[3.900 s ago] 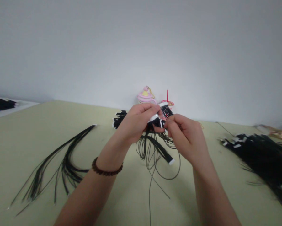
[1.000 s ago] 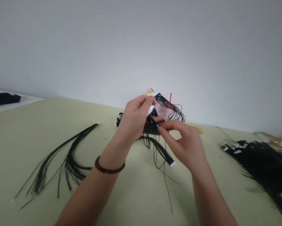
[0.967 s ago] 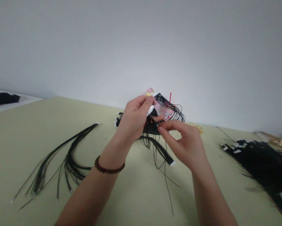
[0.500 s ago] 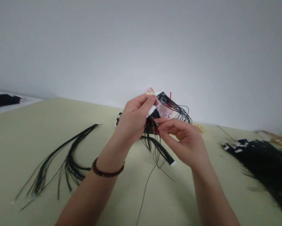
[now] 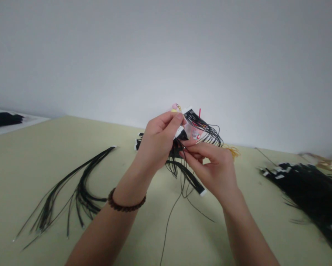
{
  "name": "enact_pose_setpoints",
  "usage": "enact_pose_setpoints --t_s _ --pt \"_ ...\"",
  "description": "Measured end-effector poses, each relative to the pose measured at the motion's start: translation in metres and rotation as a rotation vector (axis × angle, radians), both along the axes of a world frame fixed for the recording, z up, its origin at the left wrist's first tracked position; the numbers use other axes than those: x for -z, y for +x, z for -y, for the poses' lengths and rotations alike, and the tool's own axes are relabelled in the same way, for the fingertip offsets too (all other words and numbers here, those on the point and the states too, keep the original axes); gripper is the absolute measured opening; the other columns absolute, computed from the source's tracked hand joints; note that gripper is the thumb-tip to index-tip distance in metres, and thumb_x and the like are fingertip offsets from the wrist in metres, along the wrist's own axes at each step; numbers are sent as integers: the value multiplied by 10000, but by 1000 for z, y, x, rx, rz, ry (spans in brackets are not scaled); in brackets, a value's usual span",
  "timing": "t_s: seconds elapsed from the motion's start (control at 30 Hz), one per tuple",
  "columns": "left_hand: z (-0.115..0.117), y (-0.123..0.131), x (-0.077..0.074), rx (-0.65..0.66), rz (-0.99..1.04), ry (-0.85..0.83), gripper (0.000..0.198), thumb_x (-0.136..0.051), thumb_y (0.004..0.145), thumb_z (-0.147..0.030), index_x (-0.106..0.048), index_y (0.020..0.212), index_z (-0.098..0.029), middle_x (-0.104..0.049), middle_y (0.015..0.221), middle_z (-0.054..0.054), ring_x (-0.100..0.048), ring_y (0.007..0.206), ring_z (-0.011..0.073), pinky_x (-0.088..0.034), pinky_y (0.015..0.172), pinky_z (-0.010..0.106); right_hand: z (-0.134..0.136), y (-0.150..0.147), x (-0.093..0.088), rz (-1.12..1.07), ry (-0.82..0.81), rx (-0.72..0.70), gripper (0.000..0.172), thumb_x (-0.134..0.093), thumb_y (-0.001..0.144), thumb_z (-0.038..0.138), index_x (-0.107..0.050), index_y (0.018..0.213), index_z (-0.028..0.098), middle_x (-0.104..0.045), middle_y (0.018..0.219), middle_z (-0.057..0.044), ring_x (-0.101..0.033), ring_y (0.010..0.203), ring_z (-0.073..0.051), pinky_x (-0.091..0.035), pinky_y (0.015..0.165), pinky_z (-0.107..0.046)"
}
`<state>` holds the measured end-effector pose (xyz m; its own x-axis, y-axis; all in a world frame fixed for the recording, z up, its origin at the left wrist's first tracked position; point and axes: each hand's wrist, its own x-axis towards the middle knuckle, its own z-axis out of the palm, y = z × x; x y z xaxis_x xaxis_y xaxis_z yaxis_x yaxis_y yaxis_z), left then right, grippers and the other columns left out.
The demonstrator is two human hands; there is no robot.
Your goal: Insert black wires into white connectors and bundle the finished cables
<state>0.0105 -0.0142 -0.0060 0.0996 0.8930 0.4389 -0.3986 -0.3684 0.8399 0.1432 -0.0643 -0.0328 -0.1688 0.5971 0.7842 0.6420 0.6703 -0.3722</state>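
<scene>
Left hand [image 5: 157, 147] pinches the tabbed cord bundle [image 5: 201, 129], right hand [image 5: 214, 170] pinches one black strand [image 5: 181, 146]; I'd draw it slow and straight to avoid snagging neighbours.

Head view, close above table [image 5: 44, 155]

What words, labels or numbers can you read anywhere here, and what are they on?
No text is readable.
Pink item behind the left hand and right hand: a red mark, too blurred to read.
White tabs on the black cords both hands pinch: no writing shows.
</scene>
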Motion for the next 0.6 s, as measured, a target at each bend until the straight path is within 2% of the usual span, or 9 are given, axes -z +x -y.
enact_pose_setpoints --t_s 0.13,0.2,0.37,0.43,0.6 --pt "0 -1 -1 1 -4 -3 196 -627 821 -316 -603 700 -164 -519 706 -14 -509 622 90 -527 567 188 4 3 -2 38 20 25 102 -624 860 183 -713 840 137 -749 851 -60 -652 635 -122 -507 587 -239" --pt "1 -1 -2 5 2 -13 194 -634 816 -317 -599 699 -165 -520 714 -13 -516 629 92 -535 567 192 6 3 -4 40 -22 39 110 -613 862 198 -697 827 136 -746 862 -65 -651 611 -123 -505 562 -240" --pt "3 -2 -3 -2 3 -37 192 -644 807 -317 -601 697 -166 -514 721 -11 -518 619 93 -552 551 201 7 1 -6 -44 -259 -141 134 -607 852 215 -669 762 136 -727 788 -43 -626 509 -95 -489 483 -208" --pt "3 -2 -3 -1 -4 -35 196 -644 809 -317 -602 694 -164 -512 725 -10 -521 620 92 -559 553 204 6 1 -6 -53 -240 -178 110 -618 838 185 -695 776 136 -730 779 -41 -649 561 -104 -499 504 -201" --pt "4 -2 -4 31 12 -47 193 -642 814 -310 -604 696 -162 -509 719 -14 -524 618 89 -569 538 204 5 3 -7 -26 -117 -151 92 -653 809 146 -735 769 163 -757 820 -44 -687 716 -138 -500 542 -205"
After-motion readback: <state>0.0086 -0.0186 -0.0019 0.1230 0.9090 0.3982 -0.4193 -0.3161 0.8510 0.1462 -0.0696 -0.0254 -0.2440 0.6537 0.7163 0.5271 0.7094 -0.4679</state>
